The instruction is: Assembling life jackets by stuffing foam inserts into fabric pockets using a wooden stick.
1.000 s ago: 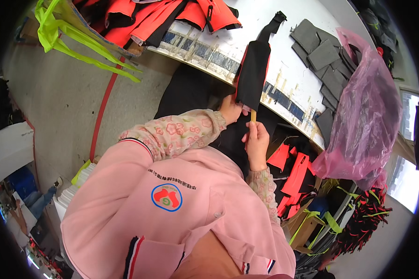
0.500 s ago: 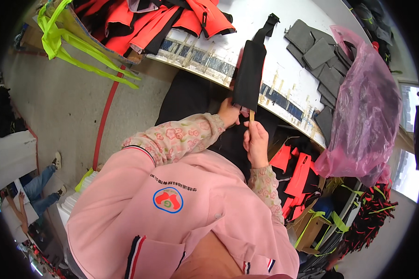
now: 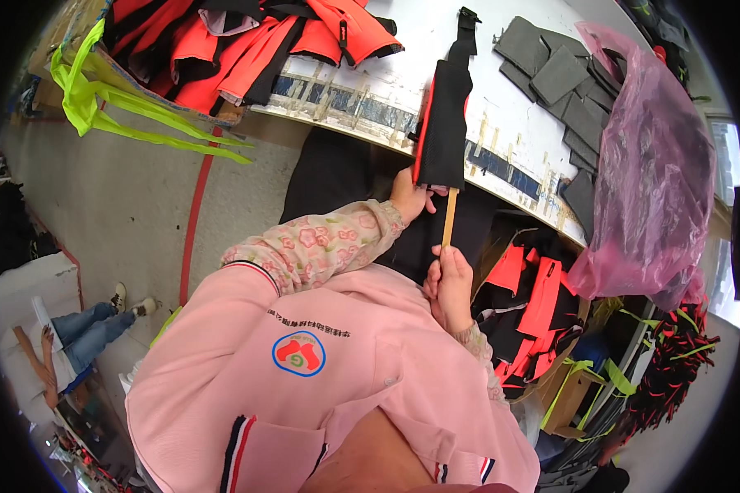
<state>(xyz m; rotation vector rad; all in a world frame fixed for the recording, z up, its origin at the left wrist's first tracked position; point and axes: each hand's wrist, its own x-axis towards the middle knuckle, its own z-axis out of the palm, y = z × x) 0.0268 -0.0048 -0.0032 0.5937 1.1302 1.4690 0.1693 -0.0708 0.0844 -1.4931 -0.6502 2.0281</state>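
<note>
A long black and orange-red fabric sleeve (image 3: 446, 131) lies over the front edge of the white table, with a black strap and buckle at its far end. My left hand (image 3: 409, 195) grips its near end from the left; part of the fingers is hidden under the fabric. A flat wooden stick (image 3: 450, 218) pokes out of the sleeve's near opening toward me. Closed around the stick's near end is my right hand (image 3: 450, 287), below the table edge.
Orange and black fabric pieces (image 3: 247, 49) heap at the table's far left. Grey foam pads (image 3: 563, 78) lie right, beside a pink plastic bag (image 3: 649, 189). More orange-black pieces (image 3: 534, 312) fill a box below. Yellow-green straps (image 3: 140, 99) hang at left. A person (image 3: 66, 345) sits far left.
My right hand has moved toward me with the stick, so a longer length of it now shows outside the sleeve. My left hand stays at the sleeve's near end.
</note>
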